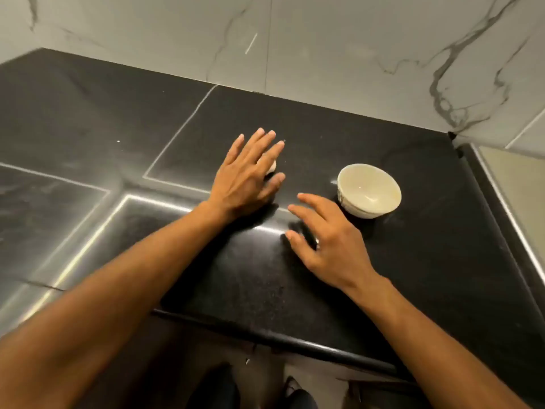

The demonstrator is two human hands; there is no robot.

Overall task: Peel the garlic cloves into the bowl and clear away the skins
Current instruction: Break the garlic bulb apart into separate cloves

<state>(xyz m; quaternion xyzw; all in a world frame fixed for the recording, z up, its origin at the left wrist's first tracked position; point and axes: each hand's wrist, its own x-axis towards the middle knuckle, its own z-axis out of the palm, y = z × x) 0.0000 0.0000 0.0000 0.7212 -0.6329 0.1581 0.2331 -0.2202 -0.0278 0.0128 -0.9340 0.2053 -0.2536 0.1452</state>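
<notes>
Bowl sits on surface, right of centre, near the wall behind. Left hand lies over garlic, left of bowl. Right hand in front of bowl, just beside it.

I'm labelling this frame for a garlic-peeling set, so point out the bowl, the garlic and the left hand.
bowl (pixel 383 172): head view, on the far rim.
garlic (pixel 272 166): head view, the white bit showing under the fingers.
left hand (pixel 244 180): head view, back of the hand.

No text, label, brand or number can be read anywhere. The bowl, at about three o'clock from centre, bears a dark mark on its outer wall. It is too small to make out.
</notes>
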